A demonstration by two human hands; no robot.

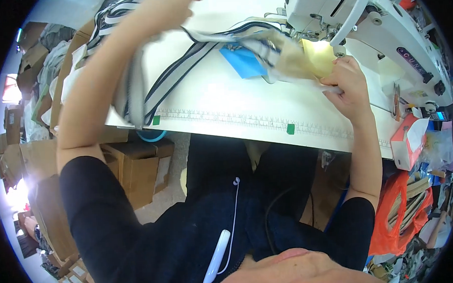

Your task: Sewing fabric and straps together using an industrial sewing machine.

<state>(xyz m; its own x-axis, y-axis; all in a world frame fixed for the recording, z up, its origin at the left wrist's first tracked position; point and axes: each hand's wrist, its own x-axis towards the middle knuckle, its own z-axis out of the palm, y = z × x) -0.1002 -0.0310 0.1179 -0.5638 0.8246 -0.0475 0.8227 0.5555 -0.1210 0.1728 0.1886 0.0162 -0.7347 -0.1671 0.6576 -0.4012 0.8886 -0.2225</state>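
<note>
A blurred piece of beige and striped fabric (294, 62) stretches across the table beneath the sewing machine (327, 8). My right hand (348, 88) is closed in a pinch on its pale right end, just below the needle area. My left hand (173, 12) reaches over the table at the top edge, above a long dark-and-white striped fabric strip (175, 75). Its fingertips are partly cut off, so what they hold cannot be made out. The strip loops down past my left forearm to the table's front edge. A blue paper piece (243, 61) lies under the fabric.
More striped fabric (112, 17) is heaped at the far left. A printed ruler (225, 119) runs along the table's front edge. At right are small scissors (396, 101), a tissue box (408, 141) and a red plastic bag (391, 215). Cardboard boxes (137, 170) stand below left.
</note>
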